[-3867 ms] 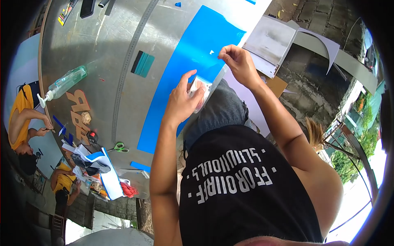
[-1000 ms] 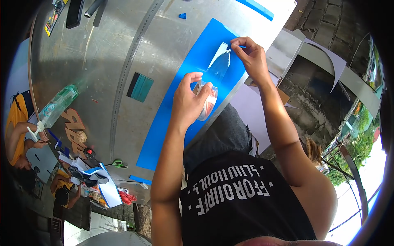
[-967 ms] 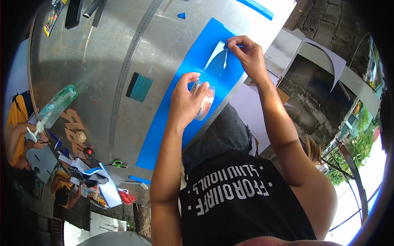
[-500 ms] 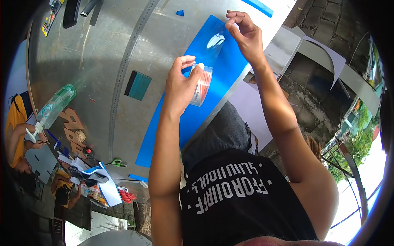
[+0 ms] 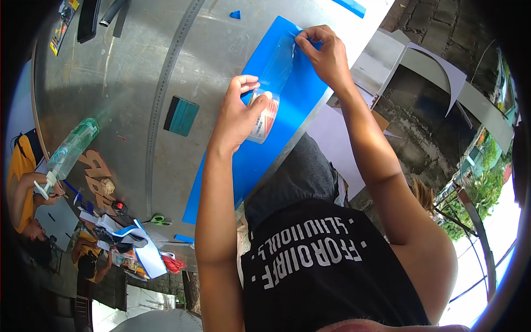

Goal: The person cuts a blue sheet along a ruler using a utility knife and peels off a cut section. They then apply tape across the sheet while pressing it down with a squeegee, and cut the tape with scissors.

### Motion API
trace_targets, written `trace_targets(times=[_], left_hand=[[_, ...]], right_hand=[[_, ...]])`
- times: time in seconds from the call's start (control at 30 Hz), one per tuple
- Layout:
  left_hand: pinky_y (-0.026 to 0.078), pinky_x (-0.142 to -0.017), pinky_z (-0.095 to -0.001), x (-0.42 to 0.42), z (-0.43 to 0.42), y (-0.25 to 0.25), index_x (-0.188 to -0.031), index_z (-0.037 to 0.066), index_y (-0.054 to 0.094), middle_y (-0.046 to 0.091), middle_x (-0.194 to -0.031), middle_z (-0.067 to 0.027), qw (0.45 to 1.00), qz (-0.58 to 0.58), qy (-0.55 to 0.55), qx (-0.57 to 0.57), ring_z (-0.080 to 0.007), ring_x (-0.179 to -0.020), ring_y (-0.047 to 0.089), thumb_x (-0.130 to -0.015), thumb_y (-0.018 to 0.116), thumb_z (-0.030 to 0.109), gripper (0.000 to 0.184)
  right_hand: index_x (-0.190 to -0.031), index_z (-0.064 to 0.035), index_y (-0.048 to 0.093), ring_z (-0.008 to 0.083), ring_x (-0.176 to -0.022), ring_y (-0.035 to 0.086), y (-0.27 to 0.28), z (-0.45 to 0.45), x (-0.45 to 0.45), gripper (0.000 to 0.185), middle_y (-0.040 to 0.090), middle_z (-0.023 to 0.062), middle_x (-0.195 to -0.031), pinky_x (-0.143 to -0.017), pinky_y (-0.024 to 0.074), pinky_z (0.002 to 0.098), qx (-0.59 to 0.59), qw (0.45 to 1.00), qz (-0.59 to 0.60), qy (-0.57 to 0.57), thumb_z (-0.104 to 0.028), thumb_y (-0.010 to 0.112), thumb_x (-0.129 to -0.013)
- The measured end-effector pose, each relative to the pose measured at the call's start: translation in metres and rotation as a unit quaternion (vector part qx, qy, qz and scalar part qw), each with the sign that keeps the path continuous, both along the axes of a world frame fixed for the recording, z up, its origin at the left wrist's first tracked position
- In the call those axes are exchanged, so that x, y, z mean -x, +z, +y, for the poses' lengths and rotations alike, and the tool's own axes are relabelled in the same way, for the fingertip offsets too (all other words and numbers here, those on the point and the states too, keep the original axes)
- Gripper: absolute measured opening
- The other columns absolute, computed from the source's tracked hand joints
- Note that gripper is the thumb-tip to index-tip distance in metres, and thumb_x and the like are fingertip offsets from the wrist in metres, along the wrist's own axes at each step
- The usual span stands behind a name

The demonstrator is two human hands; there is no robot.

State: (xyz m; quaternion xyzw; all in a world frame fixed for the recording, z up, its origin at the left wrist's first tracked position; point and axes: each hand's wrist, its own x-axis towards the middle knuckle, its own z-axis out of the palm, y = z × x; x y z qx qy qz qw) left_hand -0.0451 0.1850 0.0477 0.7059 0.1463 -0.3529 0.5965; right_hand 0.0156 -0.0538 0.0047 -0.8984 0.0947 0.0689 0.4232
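**Transparent tape ran between two hands over a blue sheet**

On my feed the left hand [image 5: 239, 113] curved around a roll [image 5: 265, 122] in the middle of the frame, thumb on its printed label, fingers only partly closed. I made out reddish print and something like a barcode, too small to read. The right hand [image 5: 327, 58], in the upper centre, pinched the end of the transparent tape [image 5: 279, 66] between thumb and fingertips. White capitals on the black shirt [image 5: 310, 265] sat upside down, and I couldn't read them reliably.

The smooth blue sheet [image 5: 298, 91] left me only a narrow metal margin before the edge of the table [image 5: 116, 72] at its lower right. Towards the upper left, the scratched metal spread wide beyond a long ruler [image 5: 150, 138]. Between ruler and sheet lay a flat, rectangular teal squeegee [image 5: 182, 117].
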Motion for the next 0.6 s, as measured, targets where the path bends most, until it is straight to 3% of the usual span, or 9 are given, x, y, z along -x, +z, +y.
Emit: trace_targets(times=[0.17, 0.6], left_hand=[[0.061, -0.081, -0.0324, -0.018, -0.008, -0.002, -0.141, 0.0, 0.047, 0.058, -0.138, -0.0226, 0.999, 0.033, 0.016, -0.015, -0.023, -0.108, 0.069, -0.097, 0.071, 0.027, 0.057], [0.061, -0.081, -0.0335, -0.028, -0.011, 0.002, -0.143, -0.003, 0.052, 0.06, -0.137, -0.0237, 0.994, 0.088, -0.003, -0.063, -0.0244, -0.104, 0.072, -0.095, 0.07, 0.032, 0.062]], right_hand=[[-0.098, -0.0024, 0.077, 0.0269, -0.1, 0.067, -0.01, -0.001, -0.008, 0.02, 0.067, 0.0142, -0.108, -0.088, 0.056, 0.0393, 0.006, 1.0, -0.014, -0.027, -0.021, 0.077, -0.092], [-0.095, -0.0021, 0.079, 0.0276, -0.094, 0.066, -0.021, -0.001, -0.009, 0.019, 0.066, 0.0143, -0.107, -0.084, 0.0567, 0.0389, 0.037, 0.998, -0.041, -0.02, -0.021, 0.078, -0.09]])
